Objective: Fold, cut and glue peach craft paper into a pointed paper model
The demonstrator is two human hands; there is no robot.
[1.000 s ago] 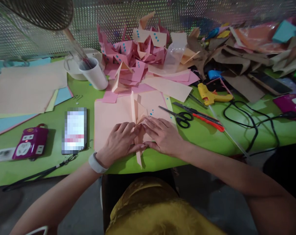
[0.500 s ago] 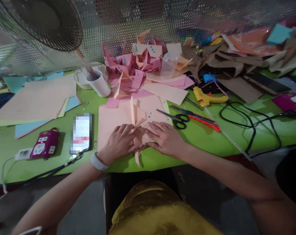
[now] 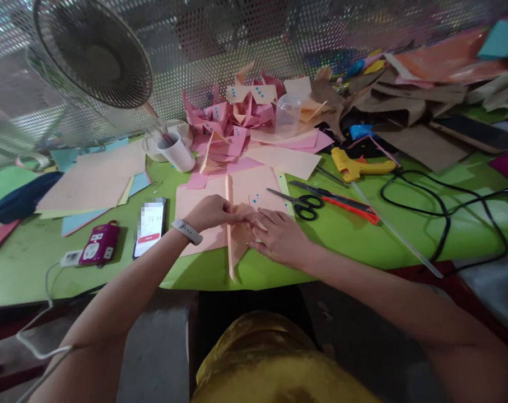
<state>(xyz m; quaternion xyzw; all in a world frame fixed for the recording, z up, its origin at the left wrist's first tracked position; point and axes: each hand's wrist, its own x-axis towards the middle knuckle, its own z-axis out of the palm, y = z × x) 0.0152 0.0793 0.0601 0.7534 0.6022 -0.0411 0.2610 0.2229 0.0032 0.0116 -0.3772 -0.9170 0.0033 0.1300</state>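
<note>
A green desk [image 3: 363, 235] is seen spread with craft material, backed by a perforated metal screen [image 3: 237, 33]. A round wire-caged fan [image 3: 94, 53] stands at the far left. Loose peach and blue paper sheets [image 3: 94, 179] are stacked left of centre, and a heap of folded pink and peach paper pieces with blue dots [image 3: 241, 112] is piled at the back.

At the near edge, a peach paper sheet with a raised centre crease [image 3: 203, 207] is being folded; the step in hand is judged to be the pressing of a flap against that crease. The left hand [image 3: 214, 211] is set on the sheet with its grip pinched on a fold of the paper beside the crease. The right hand [image 3: 279, 238] is laid flat, fingers spread and pressed down on the folded corner. Firm, even pressure along the fold line is what the next move would call for.

Black-handled scissors [image 3: 298, 204], an orange-handled cutter [image 3: 341, 201] and a yellow glue gun [image 3: 357, 165] lie to the right, a phone [image 3: 149, 226] to the left. A white cup [image 3: 178, 152] is seen holding what look like sticks; a clear plastic container [image 3: 287, 115] appears empty.
</note>
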